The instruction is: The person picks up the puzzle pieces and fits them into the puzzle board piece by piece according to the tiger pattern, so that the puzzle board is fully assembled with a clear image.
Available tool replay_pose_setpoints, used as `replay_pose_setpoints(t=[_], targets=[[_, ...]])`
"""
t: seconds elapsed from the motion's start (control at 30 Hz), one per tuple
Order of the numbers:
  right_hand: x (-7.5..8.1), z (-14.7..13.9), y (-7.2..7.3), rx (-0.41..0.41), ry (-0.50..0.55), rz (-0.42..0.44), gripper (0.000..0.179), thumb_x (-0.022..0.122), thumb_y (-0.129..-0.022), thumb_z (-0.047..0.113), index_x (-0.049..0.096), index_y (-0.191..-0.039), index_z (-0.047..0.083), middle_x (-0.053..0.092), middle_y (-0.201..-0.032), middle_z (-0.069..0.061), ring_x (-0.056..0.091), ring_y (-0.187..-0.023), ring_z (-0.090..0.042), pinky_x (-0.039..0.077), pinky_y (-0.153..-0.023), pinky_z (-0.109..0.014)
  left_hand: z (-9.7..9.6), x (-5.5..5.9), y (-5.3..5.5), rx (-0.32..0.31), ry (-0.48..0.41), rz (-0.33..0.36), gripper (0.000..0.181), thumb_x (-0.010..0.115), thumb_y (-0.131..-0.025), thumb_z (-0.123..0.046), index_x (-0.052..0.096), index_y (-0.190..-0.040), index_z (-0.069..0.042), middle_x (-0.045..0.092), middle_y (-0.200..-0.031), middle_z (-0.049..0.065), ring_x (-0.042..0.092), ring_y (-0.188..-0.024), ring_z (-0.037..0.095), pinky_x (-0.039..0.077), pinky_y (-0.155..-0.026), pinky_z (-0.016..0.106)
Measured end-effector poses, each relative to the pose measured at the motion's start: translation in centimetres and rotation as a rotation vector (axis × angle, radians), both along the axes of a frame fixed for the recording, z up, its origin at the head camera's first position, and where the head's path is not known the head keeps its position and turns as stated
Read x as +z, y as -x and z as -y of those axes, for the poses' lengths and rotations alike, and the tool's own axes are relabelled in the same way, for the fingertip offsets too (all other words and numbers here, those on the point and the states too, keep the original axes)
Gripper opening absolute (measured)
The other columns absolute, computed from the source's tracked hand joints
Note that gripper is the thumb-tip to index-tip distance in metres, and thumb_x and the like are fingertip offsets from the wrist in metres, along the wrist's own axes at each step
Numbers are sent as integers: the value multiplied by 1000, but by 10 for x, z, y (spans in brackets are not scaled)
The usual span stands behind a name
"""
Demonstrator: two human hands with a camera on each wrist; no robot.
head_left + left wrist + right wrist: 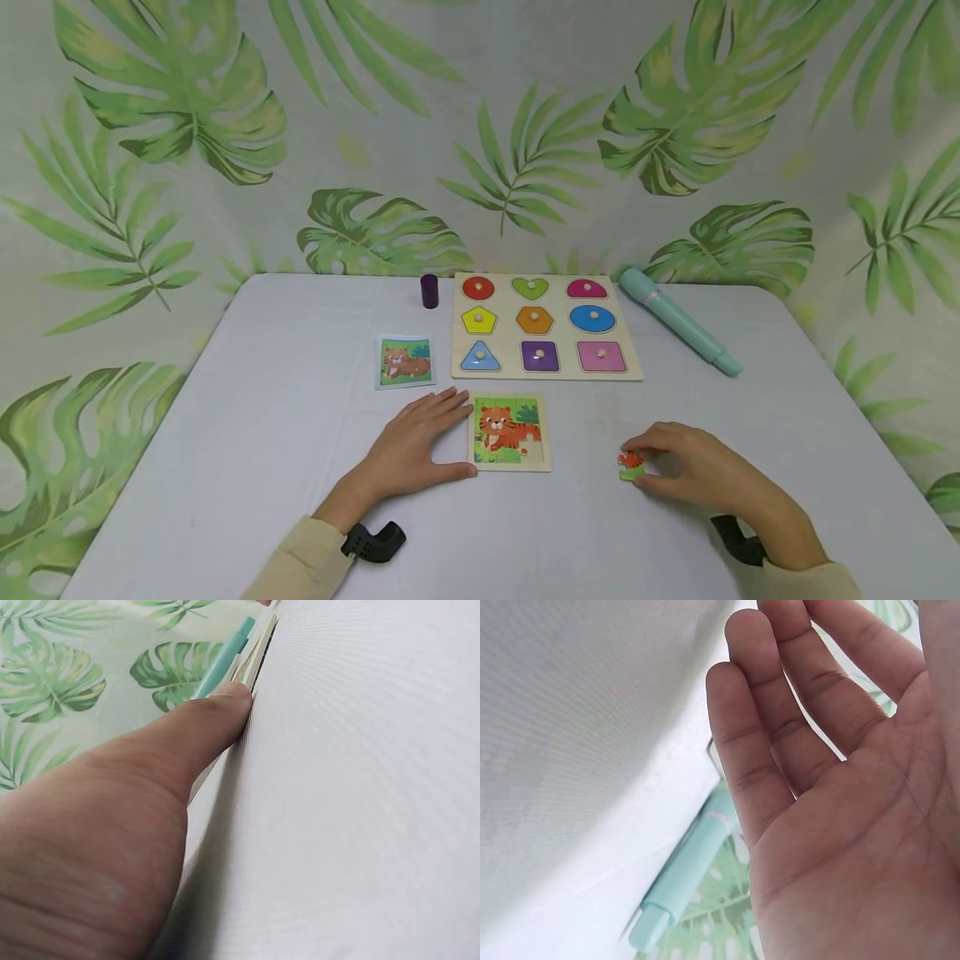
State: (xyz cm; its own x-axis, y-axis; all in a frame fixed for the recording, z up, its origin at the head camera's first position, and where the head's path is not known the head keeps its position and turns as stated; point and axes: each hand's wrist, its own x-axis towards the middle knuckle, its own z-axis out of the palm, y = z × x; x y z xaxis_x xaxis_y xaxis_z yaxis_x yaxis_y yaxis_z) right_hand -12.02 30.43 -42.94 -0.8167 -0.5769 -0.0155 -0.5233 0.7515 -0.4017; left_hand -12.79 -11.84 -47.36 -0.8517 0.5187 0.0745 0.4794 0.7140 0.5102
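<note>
A wooden tiger jigsaw puzzle (508, 417) lies on the white table, with bare wood showing at its lower right. My left hand (414, 446) rests at its left side, fingers extended to the upper left edge and thumb near the lower left corner. In the left wrist view, the thumb (214, 712) touches the edge of a thin board. Off to the right, my right hand (686, 467) pinches an orange and green puzzle piece (630, 465) between thumb and fingers, just over the table. The right wrist view shows the palm and fingers (739, 742), but the piece is hidden there.
A tiger picture card (405, 362) lies behind the left hand. Beyond the puzzle sits a wooden board of knobbed shapes (547, 327), with a dark purple cylinder (429, 292) at its left and a teal pen-like stick (678, 321) at its right. A leaf-print cloth (525, 167) hangs behind.
</note>
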Motion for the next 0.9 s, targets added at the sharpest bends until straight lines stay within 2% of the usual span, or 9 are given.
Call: replay_pose_setpoints(t=[0.33,0.63,0.9], targets=[[5,5,5,22,-2,-13,34,86,-85,27,76,-117,22,68,-105,21,58,-92,0,57,-82,-28,0,-2,1,6,17,0,86,74,-86,-63,50,-155,-17,38,-166,-2,27,-157,21,24,-128,49],[13,15,11,9,-24,23,36,86,-85,30,76,-118,21,67,-102,21,57,-90,-2,58,-80,-28,0,-4,1,3,9,-5,86,73,-86,-63,49,-155,-17,38,-166,-2,27,-157,21,23,-128,49],[18,25,15,27,-20,-2,37,88,-83,27,77,-118,21,67,-102,20,59,-91,-4,59,-80,-29,0,-3,1,6,12,-4,87,73,-86,-64,49,-155,-18,37,-166,-3,26,-157,20,23,-128,49]])
